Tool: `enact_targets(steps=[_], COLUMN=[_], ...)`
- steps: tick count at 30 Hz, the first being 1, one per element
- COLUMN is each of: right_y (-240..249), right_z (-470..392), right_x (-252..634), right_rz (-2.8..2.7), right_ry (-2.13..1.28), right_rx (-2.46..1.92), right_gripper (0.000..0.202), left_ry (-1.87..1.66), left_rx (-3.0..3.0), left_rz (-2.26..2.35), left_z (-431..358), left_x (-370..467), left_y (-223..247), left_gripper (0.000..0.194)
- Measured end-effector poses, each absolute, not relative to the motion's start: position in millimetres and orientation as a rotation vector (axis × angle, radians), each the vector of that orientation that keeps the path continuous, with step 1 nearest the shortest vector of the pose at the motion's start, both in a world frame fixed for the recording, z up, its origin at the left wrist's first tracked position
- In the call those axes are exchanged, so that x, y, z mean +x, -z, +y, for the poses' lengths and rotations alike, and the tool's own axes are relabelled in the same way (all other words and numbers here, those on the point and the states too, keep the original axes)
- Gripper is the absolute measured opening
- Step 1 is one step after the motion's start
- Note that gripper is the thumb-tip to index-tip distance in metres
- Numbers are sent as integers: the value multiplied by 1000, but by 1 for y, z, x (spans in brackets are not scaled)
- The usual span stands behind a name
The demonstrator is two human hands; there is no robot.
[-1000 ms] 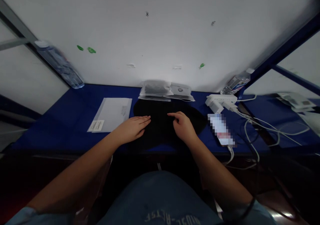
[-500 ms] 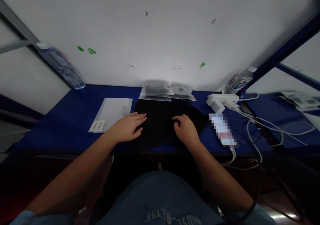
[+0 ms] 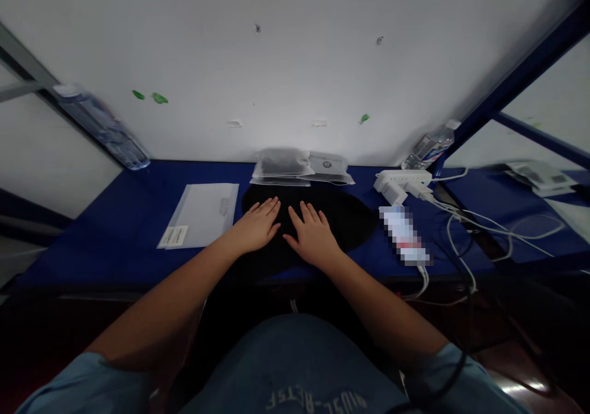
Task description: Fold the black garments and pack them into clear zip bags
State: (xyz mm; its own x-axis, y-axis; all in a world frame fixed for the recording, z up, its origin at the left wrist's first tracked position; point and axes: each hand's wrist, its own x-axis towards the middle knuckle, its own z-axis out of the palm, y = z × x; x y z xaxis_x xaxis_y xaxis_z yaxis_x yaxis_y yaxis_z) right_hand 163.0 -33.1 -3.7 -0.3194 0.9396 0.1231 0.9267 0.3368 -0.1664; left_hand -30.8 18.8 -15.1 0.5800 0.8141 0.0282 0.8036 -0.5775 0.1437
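Observation:
A black item that looks like folded cloth (image 3: pixel 353 217) lies spread on the blue tabletop (image 3: pixel 115 217) in front of me; its exact kind is too dark to tell. My left hand (image 3: pixel 258 226) rests flat on its left part, palm down and fingers stretched. On the middle of it lies my right hand (image 3: pixel 313 233), fingers spread and pointing away from me. The two hands are close together but apart, and neither grips anything. Just left of my left hand is a flat translucent plastic bag (image 3: pixel 203 211) with a white label.
Packaged items in clear bags (image 3: pixel 283 165) lie against the wall. At right are a power strip (image 3: pixel 410 177), a phone (image 3: pixel 405 236) with a cable, and loose white cables (image 3: pixel 483 217). Water bottles stand at left (image 3: pixel 106 128) and right (image 3: pixel 433 144).
My right hand has moved left towards my left hand, and its curled fingers have straightened and spread. My left hand has shifted slightly and stays flat on the black item.

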Motion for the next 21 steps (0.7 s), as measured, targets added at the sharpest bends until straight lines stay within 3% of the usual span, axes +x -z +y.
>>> enact_targets(steps=[8, 21], right_y=[1, -6], right_z=[-32, -33], right_x=[163, 164], right_rz=[-2377, -2399], right_ry=[-109, -166], right_rx=[-1720, -1645], right_gripper=[57, 53], left_ry=[-233, -461], left_rx=[2502, 2483], left_rz=[1675, 1640], left_z=[38, 43], left_x=[-25, -30], left_y=[6, 6], left_gripper=[57, 32])
